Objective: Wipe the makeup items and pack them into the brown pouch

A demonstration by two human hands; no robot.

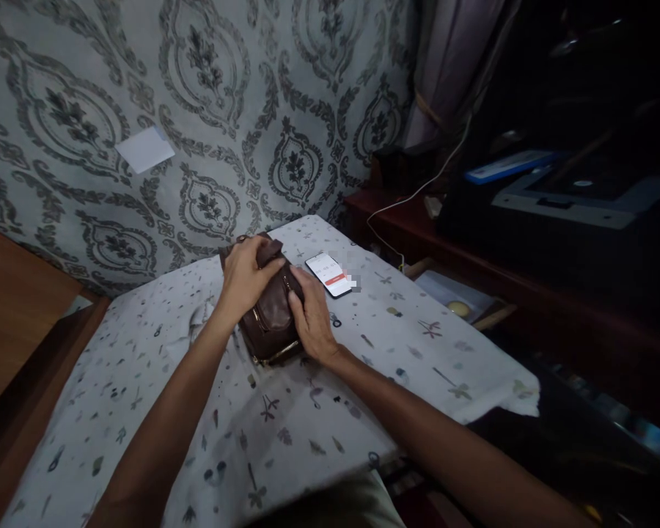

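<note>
A small dark brown leather bag (269,312) with brass-coloured zippers lies on the cloth-covered table. My left hand (247,275) grips its far left part, with the thumb reaching across the top beside a short strap (269,253). Along the bag's right side, my right hand (313,315) presses with the thumb near a zipper and the fingers down the outer face. The bag is held between both hands. Some fingertips are hidden behind it. Just right of the bag lies a phone (328,273) with a lit white screen and a red button.
A white tablecloth (319,433) with small plant prints covers the table. Some crumpled white material (198,319) sits left of the bag. Patterned wallpaper (209,125) rises behind. To the right are a white cable (412,194), an open drawer (487,315) and a dark red shelf (379,213).
</note>
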